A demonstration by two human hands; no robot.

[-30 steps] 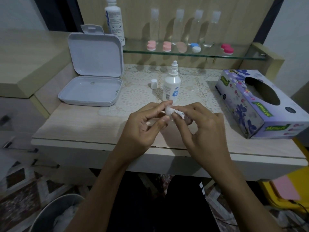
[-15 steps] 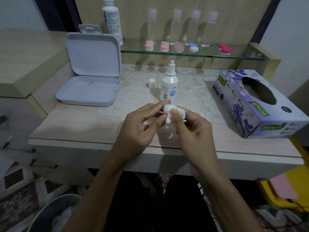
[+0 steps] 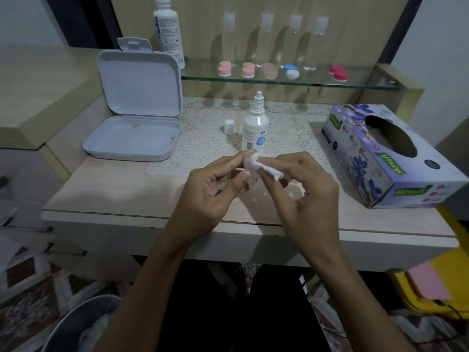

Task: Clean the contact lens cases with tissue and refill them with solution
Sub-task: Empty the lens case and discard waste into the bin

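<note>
Over the table's front middle, my left hand [image 3: 215,184] pinches a small clear contact lens case [image 3: 248,165] between thumb and fingers; most of the case is hidden. My right hand [image 3: 308,189] pinches a crumpled white tissue [image 3: 264,166] and presses it into the case. Just behind the hands, a small solution bottle [image 3: 255,128] stands uncapped on the lace mat, its white cap [image 3: 229,126] beside it on the left. Several pink, blue and white lens cases [image 3: 248,70] sit on the glass shelf [image 3: 279,81].
An open white plastic box [image 3: 134,138] lies at the table's left. A purple tissue box [image 3: 385,158] sits at the right. A large bottle [image 3: 169,31] and several clear bottles stand on the shelf. A bin [image 3: 76,326] stands on the floor, lower left.
The tissue has turned in my right hand's fingers against the case, and that hand has opened out slightly to the right. My left hand keeps its hold.
</note>
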